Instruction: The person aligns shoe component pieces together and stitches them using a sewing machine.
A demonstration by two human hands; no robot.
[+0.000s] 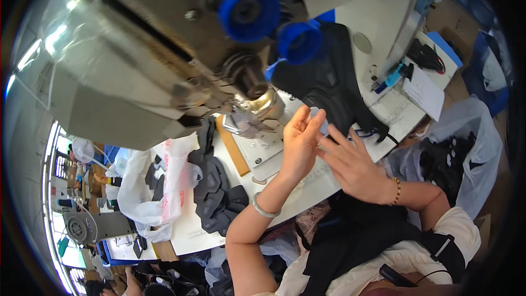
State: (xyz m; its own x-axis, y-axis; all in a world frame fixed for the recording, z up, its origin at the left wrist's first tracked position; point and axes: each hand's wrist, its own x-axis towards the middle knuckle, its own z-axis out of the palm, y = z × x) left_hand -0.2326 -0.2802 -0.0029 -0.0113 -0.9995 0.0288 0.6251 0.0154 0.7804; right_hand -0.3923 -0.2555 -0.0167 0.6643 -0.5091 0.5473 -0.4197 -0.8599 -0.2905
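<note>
Left hand: the left hand (300, 143) is raised on edge over the desk (350, 33), fingers straight and pressed together, palm turned toward the other hand; it grips nothing. A pale bangle (263, 207) sits on that wrist.
Right hand: the right hand (353, 165) lies just beside it, fingers spread and pointing toward the machine, its fingertips touching or nearly touching the left palm; it holds nothing either. A bead bracelet (396, 191) is on that wrist.
Piece in work: the black upper piece (334, 85) lies flat on the desk just beyond both hands, apart from them, its near edge close to the fingertips and its far end running up under the blue knobs.
Machine: the sewing machine head (164, 55) hangs over the desk, with its brass-coloured foot (263, 104) left of the black upper piece and not on it.
Stock: a pile of dark cut pieces (216, 192) lies left of the left forearm, beside a white plastic bag (159, 186).
Progress, as I judge it: the piece is not under the foot and neither hand is on it, so stitching on it looks to be paused or not begun; the pile suggests many pieces remain.
</note>
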